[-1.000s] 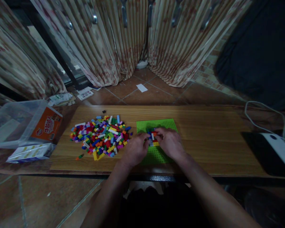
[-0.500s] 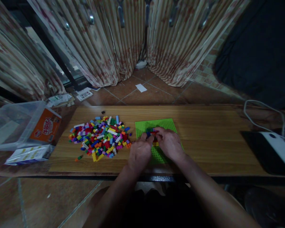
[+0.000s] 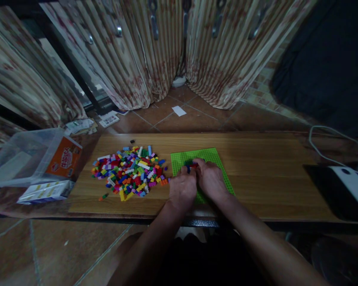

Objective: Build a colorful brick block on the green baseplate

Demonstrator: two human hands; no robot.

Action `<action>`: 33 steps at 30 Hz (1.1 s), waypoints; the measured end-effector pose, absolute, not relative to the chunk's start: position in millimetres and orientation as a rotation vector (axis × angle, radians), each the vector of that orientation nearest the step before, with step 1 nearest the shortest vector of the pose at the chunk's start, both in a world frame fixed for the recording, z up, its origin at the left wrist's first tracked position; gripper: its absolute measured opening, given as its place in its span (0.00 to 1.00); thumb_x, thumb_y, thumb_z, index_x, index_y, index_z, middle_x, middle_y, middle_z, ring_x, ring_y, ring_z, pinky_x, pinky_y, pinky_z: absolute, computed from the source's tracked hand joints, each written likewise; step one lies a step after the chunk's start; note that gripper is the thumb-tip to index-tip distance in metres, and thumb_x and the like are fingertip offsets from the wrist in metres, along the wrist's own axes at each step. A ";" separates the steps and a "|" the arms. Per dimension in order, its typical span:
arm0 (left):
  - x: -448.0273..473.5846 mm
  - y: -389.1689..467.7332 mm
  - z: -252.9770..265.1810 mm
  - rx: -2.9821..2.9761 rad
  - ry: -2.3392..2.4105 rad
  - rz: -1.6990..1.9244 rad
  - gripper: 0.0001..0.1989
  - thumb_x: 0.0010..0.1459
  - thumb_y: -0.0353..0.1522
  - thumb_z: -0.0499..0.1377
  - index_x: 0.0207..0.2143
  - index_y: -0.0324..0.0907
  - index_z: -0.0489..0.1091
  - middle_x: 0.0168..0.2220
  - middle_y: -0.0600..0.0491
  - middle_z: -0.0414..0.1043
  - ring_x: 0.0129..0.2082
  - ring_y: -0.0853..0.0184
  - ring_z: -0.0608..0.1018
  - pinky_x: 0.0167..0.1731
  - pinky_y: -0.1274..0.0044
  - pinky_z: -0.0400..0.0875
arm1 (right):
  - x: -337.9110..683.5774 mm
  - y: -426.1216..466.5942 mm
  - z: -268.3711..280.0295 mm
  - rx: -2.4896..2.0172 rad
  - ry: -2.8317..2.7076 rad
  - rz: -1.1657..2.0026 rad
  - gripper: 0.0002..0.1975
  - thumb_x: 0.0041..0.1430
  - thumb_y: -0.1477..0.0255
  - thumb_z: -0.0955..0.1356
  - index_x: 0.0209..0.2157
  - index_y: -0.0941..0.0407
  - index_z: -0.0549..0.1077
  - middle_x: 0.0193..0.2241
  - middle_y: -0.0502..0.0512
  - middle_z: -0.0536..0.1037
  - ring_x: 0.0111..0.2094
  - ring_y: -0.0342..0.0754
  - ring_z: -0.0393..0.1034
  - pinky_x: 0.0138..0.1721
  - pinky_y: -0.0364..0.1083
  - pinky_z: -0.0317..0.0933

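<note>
Left hand (image 3: 183, 187) and right hand (image 3: 211, 179) nearly touch over the green baseplate (image 3: 207, 154); bricks (image 3: 191, 164) show at their fingertips, partly hidden, grip impossible to tell.

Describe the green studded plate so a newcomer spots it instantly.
Start with the long wooden tabletop. Near its middle, right of the loose multicoloured brick heap, lies the green studded plate, partly hidden by the left hand and right hand. Unlike the small bricks, it is one broad, flat, bright-green sheet.
</note>
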State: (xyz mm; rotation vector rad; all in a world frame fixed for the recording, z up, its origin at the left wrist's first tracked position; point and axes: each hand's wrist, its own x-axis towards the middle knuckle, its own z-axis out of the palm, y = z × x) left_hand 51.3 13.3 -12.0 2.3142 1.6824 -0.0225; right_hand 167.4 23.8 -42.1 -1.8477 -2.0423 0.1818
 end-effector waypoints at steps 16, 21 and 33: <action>37.8 8.2 -33.4 2.349 1.601 0.285 0.16 0.61 0.29 0.49 0.50 0.42 0.67 0.44 0.46 0.69 0.42 0.61 0.74 0.38 0.73 0.72 | 205.3 34.9 -40.4 -1.938 -1.701 0.220 0.16 0.60 0.66 0.62 0.45 0.56 0.75 0.36 0.60 0.82 0.34 0.54 0.76 0.39 0.51 0.67; 40.4 9.8 -37.9 2.379 1.563 0.410 0.14 0.60 0.31 0.51 0.47 0.39 0.68 0.42 0.44 0.68 0.42 0.59 0.73 0.39 0.70 0.73 | 199.1 32.4 -42.8 -1.837 -1.764 0.253 0.17 0.59 0.62 0.63 0.42 0.56 0.76 0.36 0.60 0.82 0.32 0.54 0.76 0.37 0.51 0.67; 24.1 16.0 -26.6 2.231 1.494 0.668 0.13 0.61 0.30 0.49 0.46 0.42 0.67 0.41 0.49 0.73 0.40 0.63 0.77 0.39 0.73 0.73 | 176.1 21.3 -41.4 -1.663 -1.713 0.313 0.19 0.60 0.58 0.64 0.40 0.57 0.78 0.35 0.59 0.82 0.32 0.52 0.76 0.34 0.48 0.68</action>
